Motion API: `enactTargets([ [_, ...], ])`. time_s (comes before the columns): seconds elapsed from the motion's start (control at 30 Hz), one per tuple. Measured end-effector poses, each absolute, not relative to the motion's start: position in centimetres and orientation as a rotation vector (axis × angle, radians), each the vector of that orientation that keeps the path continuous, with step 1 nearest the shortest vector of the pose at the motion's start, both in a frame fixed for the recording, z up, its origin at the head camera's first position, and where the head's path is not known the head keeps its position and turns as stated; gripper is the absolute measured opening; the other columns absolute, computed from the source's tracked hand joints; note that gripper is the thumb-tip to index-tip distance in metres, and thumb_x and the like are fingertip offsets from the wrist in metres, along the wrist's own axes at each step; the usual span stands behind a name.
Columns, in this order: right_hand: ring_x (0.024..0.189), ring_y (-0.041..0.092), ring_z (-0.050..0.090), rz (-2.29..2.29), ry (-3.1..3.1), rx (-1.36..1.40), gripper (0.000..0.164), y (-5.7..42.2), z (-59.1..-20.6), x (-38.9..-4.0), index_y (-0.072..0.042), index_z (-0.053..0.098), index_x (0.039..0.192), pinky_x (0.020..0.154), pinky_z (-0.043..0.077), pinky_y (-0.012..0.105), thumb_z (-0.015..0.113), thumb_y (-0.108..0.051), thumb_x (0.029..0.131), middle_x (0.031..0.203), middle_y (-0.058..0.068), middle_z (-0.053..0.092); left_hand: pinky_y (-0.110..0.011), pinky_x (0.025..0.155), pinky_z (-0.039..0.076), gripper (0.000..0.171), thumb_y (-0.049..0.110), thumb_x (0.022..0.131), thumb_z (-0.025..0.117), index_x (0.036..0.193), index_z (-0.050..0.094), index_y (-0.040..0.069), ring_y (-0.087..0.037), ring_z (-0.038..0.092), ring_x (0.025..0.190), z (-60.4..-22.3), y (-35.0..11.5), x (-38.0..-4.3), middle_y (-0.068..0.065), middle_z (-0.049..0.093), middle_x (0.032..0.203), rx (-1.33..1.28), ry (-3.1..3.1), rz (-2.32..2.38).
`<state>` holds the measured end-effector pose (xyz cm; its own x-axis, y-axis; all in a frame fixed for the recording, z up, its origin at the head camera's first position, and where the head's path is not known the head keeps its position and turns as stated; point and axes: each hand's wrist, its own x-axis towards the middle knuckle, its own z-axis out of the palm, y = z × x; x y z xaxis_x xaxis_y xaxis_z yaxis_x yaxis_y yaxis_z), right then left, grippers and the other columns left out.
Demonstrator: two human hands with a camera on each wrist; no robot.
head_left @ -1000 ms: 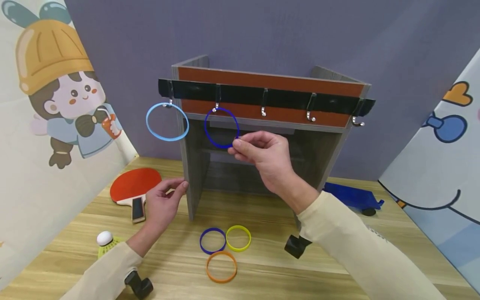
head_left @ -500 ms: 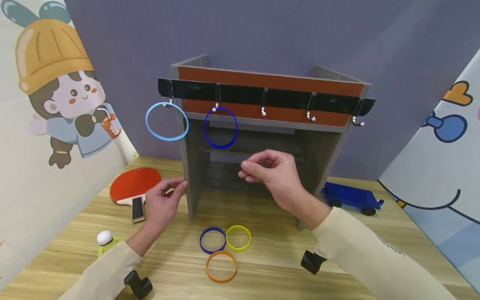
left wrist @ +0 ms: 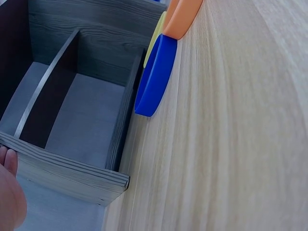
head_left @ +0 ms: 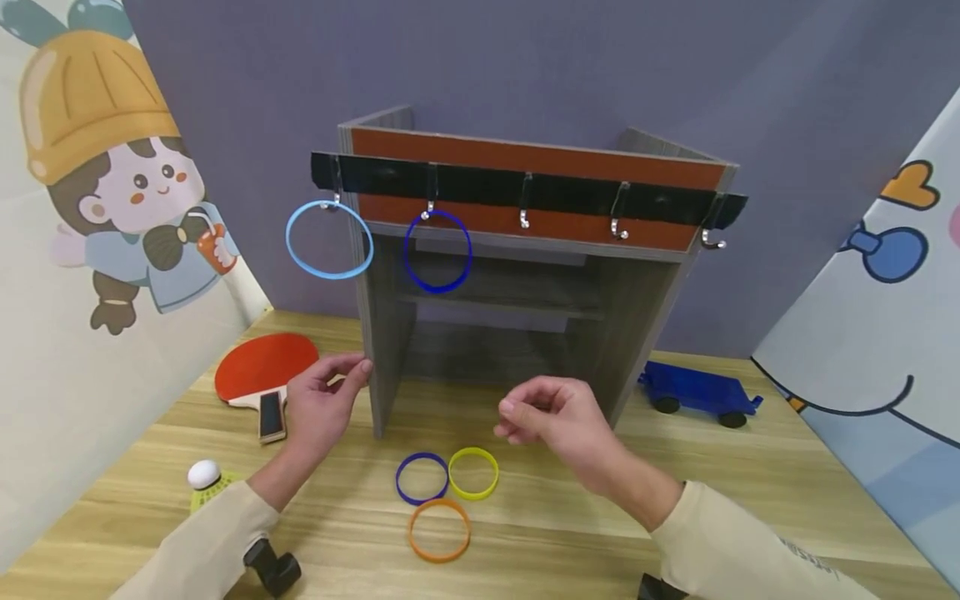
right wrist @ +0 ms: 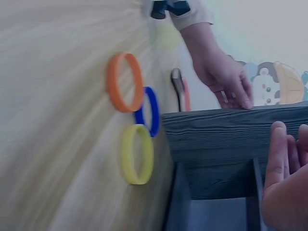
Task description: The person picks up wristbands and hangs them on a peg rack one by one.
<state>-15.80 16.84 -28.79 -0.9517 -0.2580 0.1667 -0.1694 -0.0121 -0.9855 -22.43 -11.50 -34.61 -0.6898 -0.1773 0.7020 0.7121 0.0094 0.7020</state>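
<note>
My left hand (head_left: 324,400) touches the front edge of the grey wooden shelf unit's left side panel (head_left: 381,358) from outside. My right hand (head_left: 562,421) is in the air before the unit's lower opening, fingers loosely curled, holding nothing. A light blue ring (head_left: 330,276) hangs from the leftmost hook, and a dark blue ring (head_left: 441,289) from the second hook of the black rail (head_left: 480,182). On the table below lie a dark blue ring (head_left: 398,478), a yellow ring (head_left: 474,496) and an orange ring (head_left: 440,557), close together.
Three hooks farther right carry nothing. A red table tennis paddle (head_left: 266,365) and a shuttlecock (head_left: 204,477) lie on the left. A blue toy cart (head_left: 697,390) stands right of the unit. Printed walls flank the wooden table (head_left: 562,550).
My right hand has let go of the dark blue ring at the second hook and moved down and slightly right. The ring hangs there. My left hand has stayed at the panel.
</note>
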Motion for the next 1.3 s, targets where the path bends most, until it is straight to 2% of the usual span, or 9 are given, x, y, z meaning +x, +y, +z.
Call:
enactTargets([
  [0.13,0.072,0.025,0.068,-2.066,2.189,-0.406,0.021,17.4,-30.5,-15.5,0.013,0.062,0.093,0.065,0.058,0.036,0.069,-0.005,0.086,0.08,0.017,0.066,-0.02,0.062,0.055,0.012,-0.016,0.08,0.066,0.091,0.063,-0.019,-0.01,0.066,0.068,-34.2,-11.4,-22.1,-0.015,0.067,0.081,-0.562,-1.648,-1.755],
  [0.27,0.072,0.024,0.068,-1.958,2.205,-0.303,0.02,18.0,-32.7,-15.1,0.011,0.064,0.094,0.065,0.058,0.038,0.069,-0.007,0.087,0.081,0.012,0.067,-0.02,0.061,0.055,0.013,-0.011,0.081,0.069,0.092,0.066,-0.016,-0.01,0.066,0.068,-35.0,-11.8,-22.8,-0.019,0.066,0.081,-0.532,-1.659,-1.757],
  [0.47,0.067,0.023,0.066,-1.85,2.213,-0.267,0.022,18.4,-35.6,-14.8,0.016,0.061,0.096,0.057,0.057,0.03,0.066,-0.004,0.086,0.08,0.016,0.066,-0.021,0.062,0.056,0.013,-0.008,0.081,0.071,0.092,0.067,-0.013,-0.01,0.066,0.068,-35.7,-12.0,-23.4,-0.018,0.067,0.081,-0.535,-1.632,-1.775],
  [0.63,0.064,0.02,0.065,-1.778,2.194,-0.225,0.015,18.4,-37.5,-14.7,0.011,0.062,0.093,0.055,0.056,0.028,0.063,-0.003,0.088,0.076,0.012,0.065,-0.02,0.062,0.056,0.013,-0.01,0.08,0.071,0.092,0.067,-0.014,-0.01,0.066,0.068,-35.9,-12.1,-23.5,-0.018,0.067,0.081,-0.541,-1.615,-1.784],
  [0.87,0.062,0.018,0.063,-1.716,2.179,-0.204,0.013,18.0,-38.5,-14.6,0.005,0.062,0.092,0.055,0.056,0.028,0.065,-0.006,0.087,0.073,0.01,0.063,-0.021,0.062,0.056,0.013,-0.016,0.078,0.068,0.092,0.066,-0.015,-0.01,0.066,0.069,-35.9,-12.1,-23.5,-0.02,0.066,0.081,-0.551,-1.636,-1.762],
  [1.13,0.056,0.017,0.064,-1.689,2.104,-0.162,0.012,18.5,-38.5,-15.8,0.006,0.06,0.094,0.051,0.056,0.027,0.061,-0.004,0.088,0.075,0.014,0.063,-0.022,0.063,0.056,0.013,-0.012,0.08,0.069,0.092,0.067,-0.013,-0.009,0.066,0.07,-35.9,-12.0,-23.4,-0.005,0.069,0.082,-0.552,-1.672,-1.74],
  [1.3,0.054,0.018,0.064,-1.674,2.09,-0.159,0.015,18.7,-38.6,-16.3,0.005,0.058,0.095,0.05,0.056,0.028,0.063,-0.008,0.089,0.072,0.013,0.061,-0.021,0.063,0.056,0.012,-0.011,0.081,0.069,0.093,0.067,-0.012,-0.008,0.066,0.069,-35.7,-12.1,-23.4,-0.015,0.068,0.082,-0.549,-1.696,-1.716],
])
